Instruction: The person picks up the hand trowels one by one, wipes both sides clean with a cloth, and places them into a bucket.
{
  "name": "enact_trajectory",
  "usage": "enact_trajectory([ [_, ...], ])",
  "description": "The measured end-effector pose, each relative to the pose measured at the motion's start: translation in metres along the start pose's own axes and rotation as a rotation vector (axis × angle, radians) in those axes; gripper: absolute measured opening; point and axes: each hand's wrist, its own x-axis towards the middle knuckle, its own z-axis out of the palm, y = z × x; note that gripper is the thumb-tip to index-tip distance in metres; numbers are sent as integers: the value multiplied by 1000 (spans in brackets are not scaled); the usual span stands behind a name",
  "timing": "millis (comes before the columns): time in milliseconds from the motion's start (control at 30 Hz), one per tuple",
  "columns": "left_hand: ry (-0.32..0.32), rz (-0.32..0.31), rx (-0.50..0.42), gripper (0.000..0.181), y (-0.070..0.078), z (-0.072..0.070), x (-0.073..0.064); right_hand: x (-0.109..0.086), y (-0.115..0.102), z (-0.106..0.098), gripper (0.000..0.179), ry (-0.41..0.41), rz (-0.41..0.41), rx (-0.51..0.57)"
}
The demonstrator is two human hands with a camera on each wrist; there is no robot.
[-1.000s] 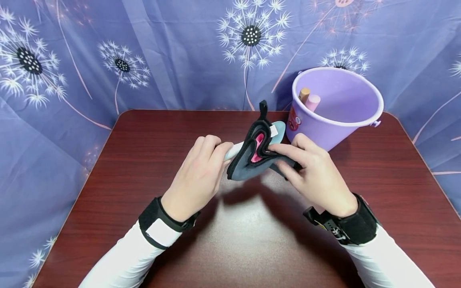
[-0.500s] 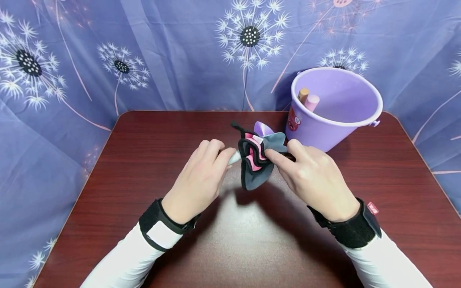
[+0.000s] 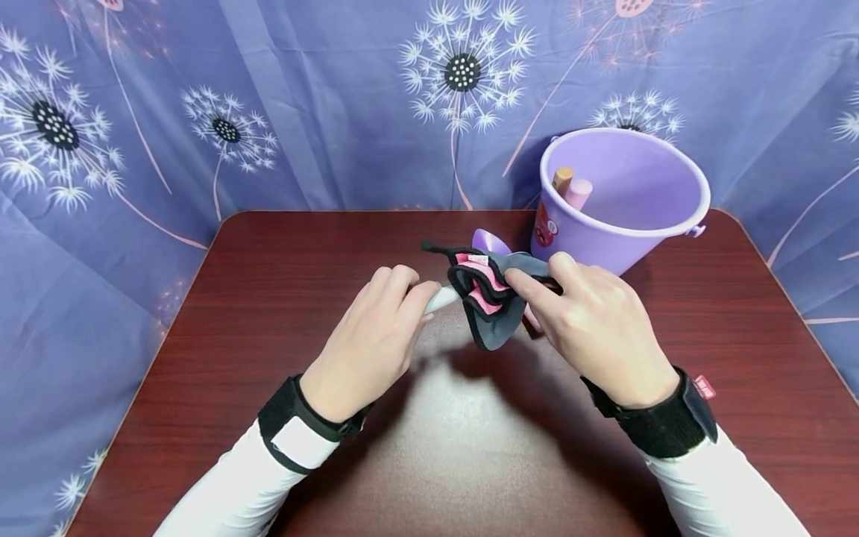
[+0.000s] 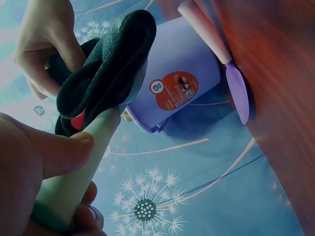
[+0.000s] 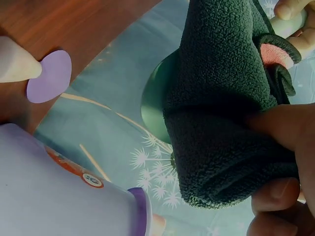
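My left hand (image 3: 369,339) grips the pale green handle (image 3: 442,299) of a toy shovel, thumb along it in the left wrist view. Part of the shovel's green blade (image 5: 158,101) shows behind a folded cloth (image 3: 495,328), dark grey with black edging and pink inner folds. The rest of the blade is hidden by the cloth. My right hand (image 3: 597,335) pinches the cloth around the blade, thumb on the near side in the right wrist view. Both hands are above the table, left of the bucket.
A purple bucket (image 3: 604,250) stands at the table's back right, with a tan handle end (image 3: 562,180) and a pink one (image 3: 578,195) inside. Beside it on the dark red table (image 3: 302,246) lies a purple-bladed toy shovel (image 4: 237,93) with a pale pink handle. A flowered curtain hangs behind.
The cloth has bunched and turned, covering more of the blade and uncovering the purple shovel behind. My right hand has rolled over and moved slightly right. My left hand keeps its grip.
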Motion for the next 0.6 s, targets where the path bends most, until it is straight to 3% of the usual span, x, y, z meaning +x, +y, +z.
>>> enact_trajectory([
  [333,31,9,-18,25,-1,-4,1,-3,5,1,35,18,38,-28],
  [600,53,8,-23,25,-3,-7,1,-8,12,5,22,37,83,-33],
])
